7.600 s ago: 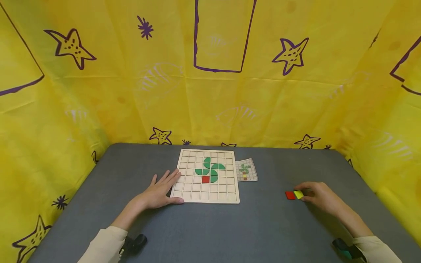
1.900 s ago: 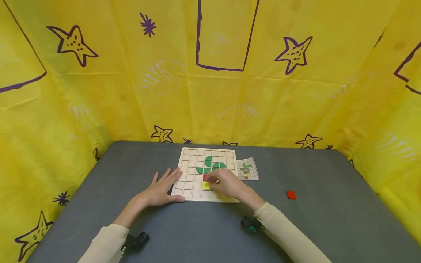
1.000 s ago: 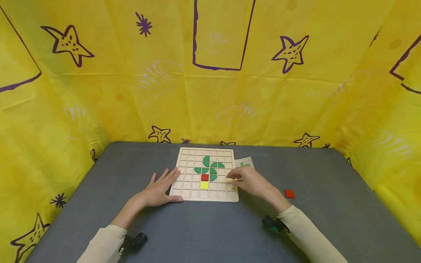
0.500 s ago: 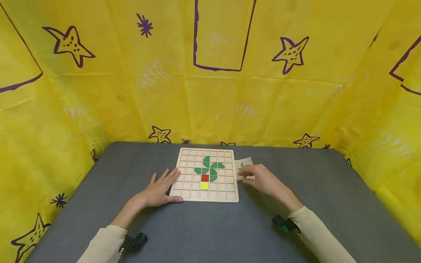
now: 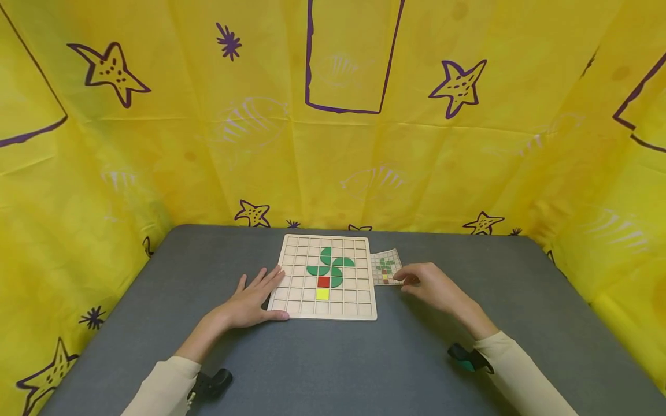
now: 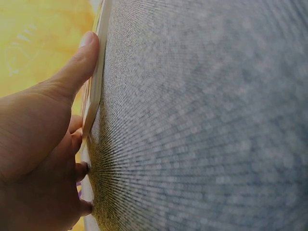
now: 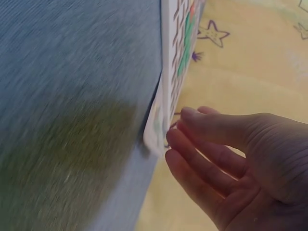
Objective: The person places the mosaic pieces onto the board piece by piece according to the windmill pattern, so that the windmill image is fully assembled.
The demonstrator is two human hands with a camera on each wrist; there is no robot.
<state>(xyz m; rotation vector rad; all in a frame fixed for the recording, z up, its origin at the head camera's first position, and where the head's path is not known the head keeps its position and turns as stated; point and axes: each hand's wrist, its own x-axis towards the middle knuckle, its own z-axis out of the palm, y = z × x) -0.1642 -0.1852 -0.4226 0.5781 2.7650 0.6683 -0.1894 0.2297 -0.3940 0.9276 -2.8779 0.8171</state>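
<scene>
A light wooden grid board (image 5: 356,297) lies on the dark grey table. Green quarter-round pieces (image 5: 337,271) form a pinwheel in its middle, with a red square tile (image 5: 324,282) below and a yellow square tile (image 5: 322,294) under that. My left hand (image 5: 250,303) rests with spread fingers along the board's left edge, its thumb at the near left corner. Just right of a small printed pattern card (image 5: 384,266), my right hand (image 5: 437,286) hovers with loosely bent fingers. In the right wrist view nothing shows between those fingers (image 7: 192,159).
The card sits against the board's right side, its edge slightly raised. A yellow cloth (image 5: 333,173) with starfish drawings stands behind the table and at both sides. Dark wrist-worn devices (image 5: 213,382) sit near both cuffs.
Earlier my right hand took the yellow tile from the right and set it below the red one. It has since drawn back rightward past the card; the loose red tile is now hidden.
</scene>
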